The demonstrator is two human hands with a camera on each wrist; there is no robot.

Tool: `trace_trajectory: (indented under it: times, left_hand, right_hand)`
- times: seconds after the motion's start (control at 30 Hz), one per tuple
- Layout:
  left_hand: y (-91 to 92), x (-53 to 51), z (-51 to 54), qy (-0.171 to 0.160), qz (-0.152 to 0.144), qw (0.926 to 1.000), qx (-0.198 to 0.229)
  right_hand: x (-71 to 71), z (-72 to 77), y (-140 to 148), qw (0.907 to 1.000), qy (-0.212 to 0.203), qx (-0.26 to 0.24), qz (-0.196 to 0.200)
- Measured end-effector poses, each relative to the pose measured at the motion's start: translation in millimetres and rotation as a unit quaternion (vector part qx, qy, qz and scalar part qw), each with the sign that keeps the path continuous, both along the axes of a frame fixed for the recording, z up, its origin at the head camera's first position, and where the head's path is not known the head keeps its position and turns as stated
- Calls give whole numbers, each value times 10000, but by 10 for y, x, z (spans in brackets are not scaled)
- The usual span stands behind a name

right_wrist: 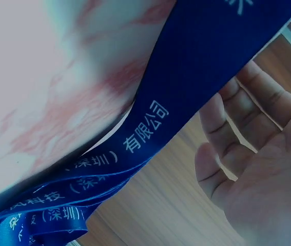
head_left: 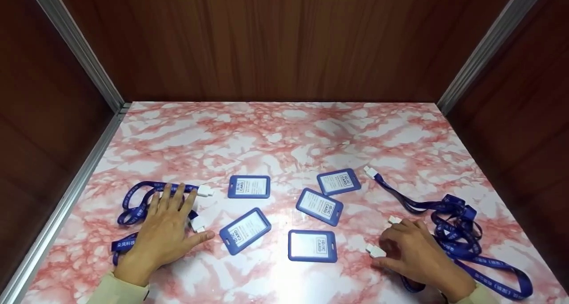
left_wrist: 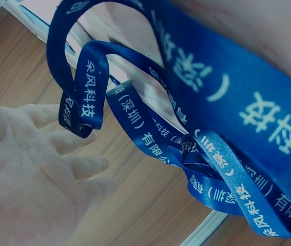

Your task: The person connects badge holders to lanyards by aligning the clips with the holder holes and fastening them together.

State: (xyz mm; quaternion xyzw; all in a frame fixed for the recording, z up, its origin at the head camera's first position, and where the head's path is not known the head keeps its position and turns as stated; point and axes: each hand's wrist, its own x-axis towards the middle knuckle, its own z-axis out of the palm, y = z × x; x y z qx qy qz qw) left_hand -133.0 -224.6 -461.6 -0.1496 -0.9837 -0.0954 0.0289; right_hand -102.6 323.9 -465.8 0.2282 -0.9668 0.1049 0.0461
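My left hand [head_left: 164, 233] is over the left bunch of blue printed lanyards [head_left: 123, 244], fingers straight and spread. White clips [head_left: 205, 190] stick out beyond its fingers. In the left wrist view the palm and fingers [left_wrist: 86, 166] are beside the blue loops, not curled round them. My right hand [head_left: 411, 253] hovers by the right bunch of lanyards [head_left: 460, 246], its fingers loosely bent. White clips [head_left: 375, 250] lie just left of it. In the right wrist view the relaxed fingers [right_wrist: 214, 125] are next to a blue strap [right_wrist: 155, 113]; no grip shows.
Between the hands lie several blue-framed card holders, among them one at upper left [head_left: 249, 186] and one at lower right [head_left: 312, 246]. Another white clip [head_left: 370, 172] lies farther back. Brown wood-look panels [head_left: 284, 42] wall in the pink-and-white marbled table [head_left: 284, 130].
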Motion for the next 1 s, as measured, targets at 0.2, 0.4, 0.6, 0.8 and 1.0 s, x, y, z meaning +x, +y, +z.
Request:
trace_trajectory:
  times: [0.2, 0.4, 0.6, 0.8, 1.0]
  left_hand:
    - [5, 3, -5, 42, 0, 10000, -1]
    - [25, 16, -7, 59, -25, 10000, 33]
    - [60, 23, -10, 53, -94, 9999, 38]
    - [105, 29, -17, 72, -152, 9998, 51]
    - [170, 35, -30, 155, -251, 9995, 87]
  right_hand:
    - [3, -16, 11, 9998, -35, -73, 194]
    - [-7, -23, 7, 9979, 291, -277, 510]
    - [-15, -6, -4, 9973, 272, -362, 577]
    - [-21, 15, -27, 9977, 194, -351, 551]
    - [-23, 23, -44, 9982, 136, -359, 451]
